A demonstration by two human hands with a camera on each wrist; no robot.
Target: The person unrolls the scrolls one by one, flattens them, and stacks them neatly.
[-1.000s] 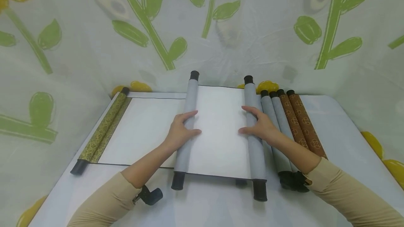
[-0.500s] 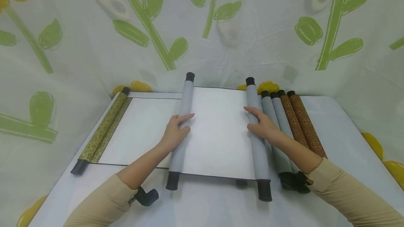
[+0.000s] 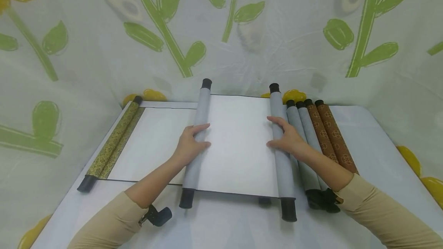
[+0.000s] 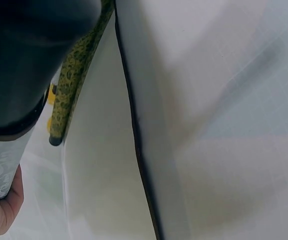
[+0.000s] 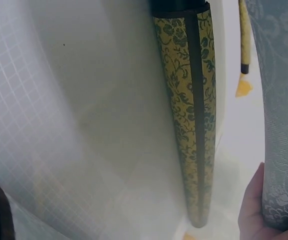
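A pale grey scroll [image 3: 238,145] with black end knobs hangs partly unrolled above the table, its white sheet facing up. My left hand [image 3: 188,145] grips its left roller [image 3: 202,107], thumb and index finger reaching over the front. Around the right roller [image 3: 277,107] curls my right hand [image 3: 288,139]. Underneath, a yellow-green patterned scroll [image 3: 112,141] lies spread open on the table; the grey scroll hides much of it. The right wrist view shows its patterned right roll [image 5: 186,100] below the raised grey roller [image 5: 283,115]. In the left wrist view, fingers [image 4: 14,195] wrap the grey roller's far end.
Right of the hands, two rolled grey scrolls [image 3: 304,153] and two brown flower-patterned scrolls [image 3: 332,133] lie side by side on the white table [image 3: 221,229]. A curtain [image 3: 277,49] printed with plants stands behind. A dark device [image 3: 160,216] sits at the left wrist.
My left hand has moved left with its roller, and the right roller has shifted slightly right. More of the white sheet shows between them.
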